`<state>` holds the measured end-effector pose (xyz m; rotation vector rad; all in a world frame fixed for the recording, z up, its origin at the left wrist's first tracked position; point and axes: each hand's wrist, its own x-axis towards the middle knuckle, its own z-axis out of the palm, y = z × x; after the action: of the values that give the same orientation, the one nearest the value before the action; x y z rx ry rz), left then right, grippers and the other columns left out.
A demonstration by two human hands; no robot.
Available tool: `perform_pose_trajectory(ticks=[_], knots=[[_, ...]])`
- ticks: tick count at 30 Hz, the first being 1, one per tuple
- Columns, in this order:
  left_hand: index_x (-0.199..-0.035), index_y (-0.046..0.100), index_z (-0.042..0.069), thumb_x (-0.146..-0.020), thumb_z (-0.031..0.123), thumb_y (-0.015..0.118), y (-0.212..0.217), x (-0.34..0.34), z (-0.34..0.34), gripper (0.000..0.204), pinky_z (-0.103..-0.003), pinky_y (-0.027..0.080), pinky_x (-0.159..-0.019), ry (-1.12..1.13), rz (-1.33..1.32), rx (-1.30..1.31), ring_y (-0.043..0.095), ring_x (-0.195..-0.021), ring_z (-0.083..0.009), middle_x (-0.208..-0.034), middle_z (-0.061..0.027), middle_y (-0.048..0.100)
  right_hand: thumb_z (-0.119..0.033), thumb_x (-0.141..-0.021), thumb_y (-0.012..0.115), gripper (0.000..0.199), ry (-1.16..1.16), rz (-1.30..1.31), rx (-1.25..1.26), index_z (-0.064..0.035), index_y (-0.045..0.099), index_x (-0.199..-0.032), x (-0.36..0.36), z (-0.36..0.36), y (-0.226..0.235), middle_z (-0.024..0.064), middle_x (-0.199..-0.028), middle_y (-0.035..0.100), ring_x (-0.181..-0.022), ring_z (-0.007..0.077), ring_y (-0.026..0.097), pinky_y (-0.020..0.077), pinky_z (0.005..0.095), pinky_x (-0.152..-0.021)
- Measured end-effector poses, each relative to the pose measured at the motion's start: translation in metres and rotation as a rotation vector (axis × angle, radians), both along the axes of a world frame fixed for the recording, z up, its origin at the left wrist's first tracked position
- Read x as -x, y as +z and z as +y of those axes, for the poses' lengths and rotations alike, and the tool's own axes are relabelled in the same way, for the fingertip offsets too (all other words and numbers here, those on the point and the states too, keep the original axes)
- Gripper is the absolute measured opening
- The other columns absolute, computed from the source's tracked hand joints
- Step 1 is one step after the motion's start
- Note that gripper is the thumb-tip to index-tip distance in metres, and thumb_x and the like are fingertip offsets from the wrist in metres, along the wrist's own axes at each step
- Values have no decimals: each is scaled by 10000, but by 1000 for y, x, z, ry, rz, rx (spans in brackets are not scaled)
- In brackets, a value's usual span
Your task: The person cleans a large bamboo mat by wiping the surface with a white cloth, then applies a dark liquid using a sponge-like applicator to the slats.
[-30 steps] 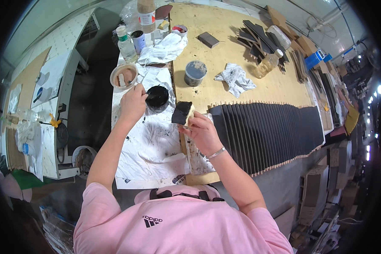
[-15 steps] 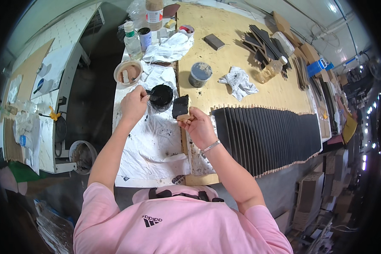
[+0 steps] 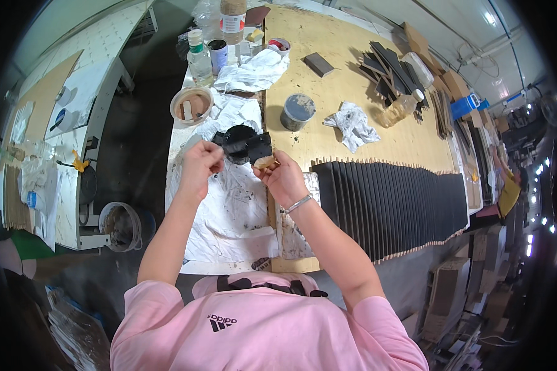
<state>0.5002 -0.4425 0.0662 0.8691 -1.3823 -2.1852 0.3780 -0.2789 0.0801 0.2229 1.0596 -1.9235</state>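
Note:
A yellow sponge [image 3: 265, 162], its upper face coated thick black, is pinched in the fingers of my right hand [image 3: 285, 179]. Its black side is turned toward a tub of black paint [image 3: 236, 131], overlapping the tub's near right rim. My left hand [image 3: 202, 166], fingers closed, is at the near left of the tub. It grips what looks like a dark flat spatula [image 3: 218, 139], smeared black, whose far end blends into the black of tub and sponge. Right of my right hand lies a row of black strips [image 3: 390, 201] with bare wooden ends.
White stained cloth [image 3: 220, 226] covers the table's left part. Beyond the paint stand a tub of brown paste [image 3: 192, 106], a grey tub [image 3: 297, 112], a clear bottle [image 3: 199, 62] and crumpled rags [image 3: 353, 126]. Dark offcuts [image 3: 387, 71] and a bottle of yellowish liquid [image 3: 403, 109] lie far right.
My right hand has brought the sponge slightly left, against the view of the paint tub. My left hand has drawn lower and nearer, with the dark tool now reaching toward the sponge.

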Motion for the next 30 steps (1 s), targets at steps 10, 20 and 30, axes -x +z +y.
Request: perform_pose_trajectory(ticks=[10, 20, 30], knots=[[-888, 639, 12, -889, 15, 655, 5, -2, 16, 17, -213, 395, -559, -59, 25, 236, 497, -605, -57, -739, 5, 600, -179, -988, 520, 205, -13, 60, -23, -15, 607, -902, 3, 0, -9, 98, -807, 634, -746, 201, 616, 548, 366, -730], [-833, 626, 19, -879, -21, 662, -3, 4, 31, 70, -205, 347, -502, 34, 81, 236, 455, -551, -38, -665, 20, 562, -177, -992, 523, 203, -11, 86, -23, -20, 607, -895, -1, -2, -7, 85, -821, 628, -752, 192, 618, 551, 359, -726], [-843, 624, 21, -879, -4, 655, -3, 1, 40, 54, -215, 366, -528, 66, 55, 182, 469, -564, -51, -721, -7, 603, -167, -1001, 506, 204, -34, 74, -24, -21, 611, -904, -5, -2, -4, 94, -843, 634, -765, 200, 613, 547, 369, -730]])
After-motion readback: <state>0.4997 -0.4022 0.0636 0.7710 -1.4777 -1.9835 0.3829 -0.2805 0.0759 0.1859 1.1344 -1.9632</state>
